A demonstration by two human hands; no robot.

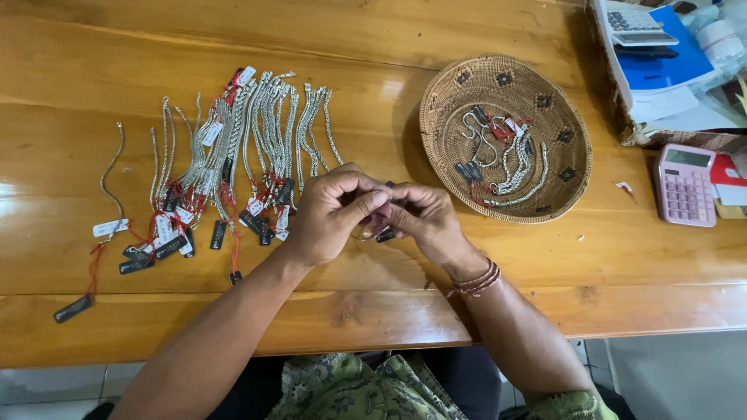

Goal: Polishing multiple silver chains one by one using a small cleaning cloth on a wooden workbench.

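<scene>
Pinching a small dark tag (386, 233) between both hands' closed fingers (366, 204), tag's long axis unclear, mostly hidden.

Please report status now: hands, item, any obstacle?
Left hand and right hand together, pinching a small tagged piece. Bracelets laid out at left, basket at right. Nothing between them.

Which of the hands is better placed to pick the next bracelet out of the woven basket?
Probably the right hand: it lies nearer the woven basket, while the left hand sits beside the laid-out bracelets.
</scene>
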